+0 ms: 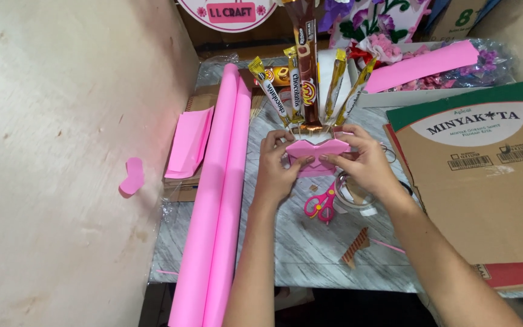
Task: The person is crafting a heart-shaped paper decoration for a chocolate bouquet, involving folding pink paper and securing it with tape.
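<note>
My left hand [276, 166] and my right hand [361, 160] both grip a small pink paper-covered box [316, 154] from its two sides, thumbs on its front face. Several snack sticks and chocolate bars in gold and brown wrappers [304, 79] stand upright out of the box, fanned like a bouquet. The box rests on a grey marbled table [298, 242]. Pink-handled scissors [322, 204] lie just below the box, between my wrists.
A long roll of pink paper [216, 200] lies along the table's left side, with folded pink sheets [189, 142] beside it. A flat cardboard box [485, 181] covers the right. Tape roll [355, 197], a brown patterned scrap [355, 247], and a tray of pink flowers [431, 66] lie around.
</note>
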